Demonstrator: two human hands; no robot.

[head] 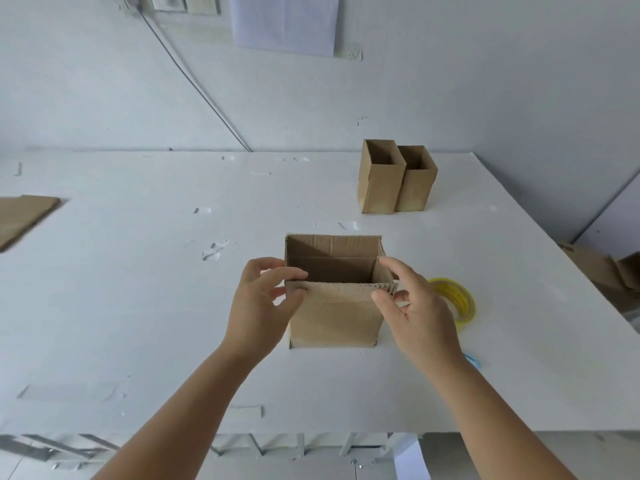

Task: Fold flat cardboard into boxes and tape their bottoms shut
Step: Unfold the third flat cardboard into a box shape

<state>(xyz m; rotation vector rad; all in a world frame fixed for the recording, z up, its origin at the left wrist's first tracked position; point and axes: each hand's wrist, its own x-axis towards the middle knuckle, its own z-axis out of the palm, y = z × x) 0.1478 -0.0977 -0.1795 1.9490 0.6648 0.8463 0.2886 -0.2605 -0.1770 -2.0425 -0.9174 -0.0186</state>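
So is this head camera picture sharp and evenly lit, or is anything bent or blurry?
Head view: soft, even light with faint shadows, no glare; the box and both hands, left and right, are fairly sharp; wide-angle bending skews the table edge; the flat cardboard looks soft.

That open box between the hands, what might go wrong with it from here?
1. The box stands upright with its top open, and both hands touch only its near rim, the left hand at one corner and the right hand at the other; a push there might tip it or skew its walls.
2. The tape roll lies just behind the right hand, so a sideways sweep could knock it away.
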